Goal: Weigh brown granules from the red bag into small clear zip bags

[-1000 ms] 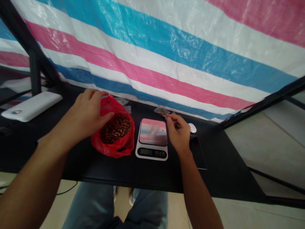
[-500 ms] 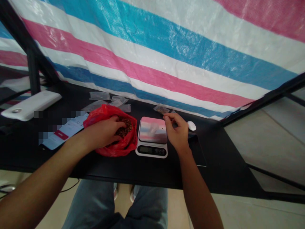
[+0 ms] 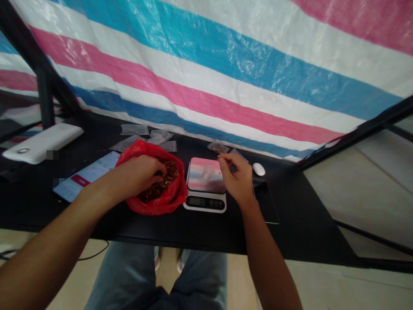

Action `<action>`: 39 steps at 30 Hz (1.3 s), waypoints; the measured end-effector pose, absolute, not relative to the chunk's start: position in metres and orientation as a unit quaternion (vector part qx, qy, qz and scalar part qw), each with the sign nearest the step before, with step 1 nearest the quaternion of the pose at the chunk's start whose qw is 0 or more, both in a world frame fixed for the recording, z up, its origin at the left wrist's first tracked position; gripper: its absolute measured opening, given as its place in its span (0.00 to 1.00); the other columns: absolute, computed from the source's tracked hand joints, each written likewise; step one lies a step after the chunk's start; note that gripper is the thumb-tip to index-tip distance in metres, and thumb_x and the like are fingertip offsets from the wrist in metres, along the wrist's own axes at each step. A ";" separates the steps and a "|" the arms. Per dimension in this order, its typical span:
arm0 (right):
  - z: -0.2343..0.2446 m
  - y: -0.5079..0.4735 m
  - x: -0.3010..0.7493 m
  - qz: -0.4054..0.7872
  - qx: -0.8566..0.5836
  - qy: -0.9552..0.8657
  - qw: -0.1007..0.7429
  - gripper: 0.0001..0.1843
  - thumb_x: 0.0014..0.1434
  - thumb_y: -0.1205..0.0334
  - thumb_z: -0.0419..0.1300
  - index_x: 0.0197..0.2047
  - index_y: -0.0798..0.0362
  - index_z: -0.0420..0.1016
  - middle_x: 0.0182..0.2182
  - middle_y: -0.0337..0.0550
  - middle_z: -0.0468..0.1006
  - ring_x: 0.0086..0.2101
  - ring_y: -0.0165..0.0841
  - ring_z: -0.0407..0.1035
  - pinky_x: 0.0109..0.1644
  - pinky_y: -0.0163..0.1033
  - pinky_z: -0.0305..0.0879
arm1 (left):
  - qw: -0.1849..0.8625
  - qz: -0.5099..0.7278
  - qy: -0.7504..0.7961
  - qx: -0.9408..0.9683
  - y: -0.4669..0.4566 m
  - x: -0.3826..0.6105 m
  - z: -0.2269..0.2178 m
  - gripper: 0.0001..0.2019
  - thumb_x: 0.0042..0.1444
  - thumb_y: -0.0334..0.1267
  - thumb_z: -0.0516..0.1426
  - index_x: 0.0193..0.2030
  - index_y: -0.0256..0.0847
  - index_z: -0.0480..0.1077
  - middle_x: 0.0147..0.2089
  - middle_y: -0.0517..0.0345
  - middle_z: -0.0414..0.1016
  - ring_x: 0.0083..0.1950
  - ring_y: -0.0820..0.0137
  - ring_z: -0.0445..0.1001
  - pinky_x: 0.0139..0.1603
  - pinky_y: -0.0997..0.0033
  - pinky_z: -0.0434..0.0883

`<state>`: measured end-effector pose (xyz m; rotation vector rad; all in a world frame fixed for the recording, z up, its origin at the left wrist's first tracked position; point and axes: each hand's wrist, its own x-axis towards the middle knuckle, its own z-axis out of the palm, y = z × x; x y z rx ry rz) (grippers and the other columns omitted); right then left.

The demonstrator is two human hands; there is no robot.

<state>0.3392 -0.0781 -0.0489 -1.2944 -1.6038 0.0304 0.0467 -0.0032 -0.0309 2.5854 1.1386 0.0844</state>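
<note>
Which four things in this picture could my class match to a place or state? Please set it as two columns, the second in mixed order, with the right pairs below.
Column one
1. left hand
2. digital scale
3. red bag
4. phone

Column two
A. open, with small brown pieces inside
B. partly hidden by the left forearm, screen lit
C. reaching into a bag's mouth
D. between the red bag and the right hand

Right pairs: 1-C, 2-D, 3-A, 4-B
</note>
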 end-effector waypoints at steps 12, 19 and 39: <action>-0.049 -0.079 0.340 0.000 -0.536 -0.677 0.504 0.08 0.67 0.63 0.60 0.40 0.49 0.82 0.36 0.43 0.86 0.38 0.38 0.79 0.46 0.45 0.73 | 0.198 -0.026 0.359 0.912 0.007 0.047 -0.015 0.14 0.64 0.38 0.57 0.50 0.43 0.83 0.50 0.48 0.85 0.52 0.53 0.82 0.60 0.57 0.73; -0.049 -0.080 0.340 0.001 -0.539 -0.675 0.504 0.08 0.67 0.62 0.60 0.40 0.49 0.82 0.36 0.44 0.86 0.38 0.38 0.79 0.45 0.46 0.74 | 0.197 -0.010 0.339 0.920 0.007 0.051 0.000 0.13 0.65 0.37 0.57 0.49 0.43 0.83 0.51 0.51 0.86 0.50 0.59 0.82 0.58 0.64 0.73; -0.050 -0.077 0.348 0.001 -0.543 -0.663 0.516 0.08 0.65 0.63 0.60 0.39 0.49 0.82 0.38 0.45 0.87 0.38 0.38 0.79 0.45 0.45 0.74 | 0.104 0.023 0.249 0.963 0.000 0.171 0.019 0.13 0.61 0.29 0.57 0.41 0.44 0.84 0.42 0.51 0.84 0.46 0.59 0.82 0.43 0.67 0.69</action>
